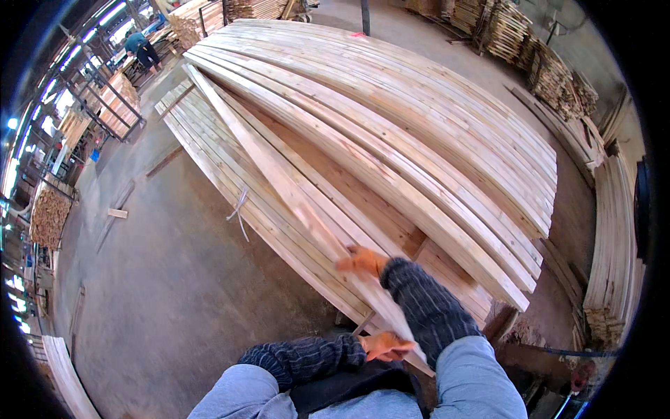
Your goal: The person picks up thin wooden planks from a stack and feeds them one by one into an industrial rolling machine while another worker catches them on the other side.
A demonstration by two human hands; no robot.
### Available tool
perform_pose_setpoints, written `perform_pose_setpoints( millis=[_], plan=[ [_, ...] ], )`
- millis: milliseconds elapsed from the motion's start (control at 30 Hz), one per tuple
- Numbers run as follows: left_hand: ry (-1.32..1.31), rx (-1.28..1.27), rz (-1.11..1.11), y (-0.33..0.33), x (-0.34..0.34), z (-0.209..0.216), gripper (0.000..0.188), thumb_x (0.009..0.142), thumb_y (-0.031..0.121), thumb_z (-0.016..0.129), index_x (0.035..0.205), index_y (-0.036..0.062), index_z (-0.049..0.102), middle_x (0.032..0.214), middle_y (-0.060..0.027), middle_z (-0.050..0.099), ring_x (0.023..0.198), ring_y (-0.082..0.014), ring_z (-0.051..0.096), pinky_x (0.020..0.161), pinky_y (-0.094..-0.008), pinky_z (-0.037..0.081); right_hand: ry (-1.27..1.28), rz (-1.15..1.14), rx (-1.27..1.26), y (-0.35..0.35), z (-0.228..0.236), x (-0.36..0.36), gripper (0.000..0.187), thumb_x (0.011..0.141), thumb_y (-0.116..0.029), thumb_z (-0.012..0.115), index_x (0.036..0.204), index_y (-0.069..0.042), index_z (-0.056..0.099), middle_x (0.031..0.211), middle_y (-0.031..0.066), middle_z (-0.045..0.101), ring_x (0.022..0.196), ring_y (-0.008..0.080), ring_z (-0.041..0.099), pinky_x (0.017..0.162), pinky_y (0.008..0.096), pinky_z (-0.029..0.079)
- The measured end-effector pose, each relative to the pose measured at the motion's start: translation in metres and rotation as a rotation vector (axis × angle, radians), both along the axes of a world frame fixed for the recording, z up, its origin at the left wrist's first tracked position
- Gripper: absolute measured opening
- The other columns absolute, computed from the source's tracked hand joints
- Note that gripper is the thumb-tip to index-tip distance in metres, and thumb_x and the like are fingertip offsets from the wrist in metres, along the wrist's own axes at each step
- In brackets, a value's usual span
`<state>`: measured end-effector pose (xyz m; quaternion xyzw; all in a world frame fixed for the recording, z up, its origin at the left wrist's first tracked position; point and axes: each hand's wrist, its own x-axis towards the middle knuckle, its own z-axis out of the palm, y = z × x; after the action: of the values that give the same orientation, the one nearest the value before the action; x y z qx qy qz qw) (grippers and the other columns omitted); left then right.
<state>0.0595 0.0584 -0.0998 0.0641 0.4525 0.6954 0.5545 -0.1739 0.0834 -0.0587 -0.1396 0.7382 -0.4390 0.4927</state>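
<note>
A long pale wooden board (pixel 300 209) slants across the stack, from its far left end down to near my body. My right hand (pixel 361 260), in an orange glove, grips the board partway along, slightly smeared by motion. Close to its near end, my left hand (pixel 386 346), gloved alike, is closed round the board's edge; some of its fingers are hidden. Under the held board lies a lower layer of boards (pixel 258 227). To the right, more long boards (pixel 419 140) lie side by side in a higher layer.
A pale strap (pixel 239 208) sticks out on the lower layer's left side. A short wood piece (pixel 118 213) lies on the concrete floor (pixel 188 272). Stacked lumber (pixel 607 237) stands at the right, more (pixel 509 35) at the far right. Another person (pixel 142 49) bends over at the far left.
</note>
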Motion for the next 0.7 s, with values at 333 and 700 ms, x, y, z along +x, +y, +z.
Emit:
perform_pose_setpoints(
  millis=[333,700],
  plan=[
    [1.668,-0.826,-0.219,-0.232,-0.217,0.124,0.081,0.078,0.034,0.081,0.151,0.0117,0.052,0.142,-0.0185,0.061,0.138,-0.0348,0.053,0.120,-0.0533,0.037,-0.167,-0.334,0.258,0.238,0.041,0.212,0.104,0.070,-0.042,0.095,0.152,0.004,0.049,0.147,0.0242,0.058,0.137,0.0345,0.054,0.121,0.0397,0.037],
    [2.075,-0.650,-0.684,-0.250,-0.308,0.108,0.113,0.040,0.048,0.095,0.145,0.0175,0.061,0.156,-0.0152,0.050,0.145,-0.0366,0.047,0.125,-0.0594,0.027,0.323,-0.314,0.643,0.310,0.104,0.362,0.091,0.064,-0.042,0.092,0.143,-0.008,0.061,0.129,0.0204,0.070,0.118,0.0371,0.067,0.103,0.0453,0.051]
  ],
)
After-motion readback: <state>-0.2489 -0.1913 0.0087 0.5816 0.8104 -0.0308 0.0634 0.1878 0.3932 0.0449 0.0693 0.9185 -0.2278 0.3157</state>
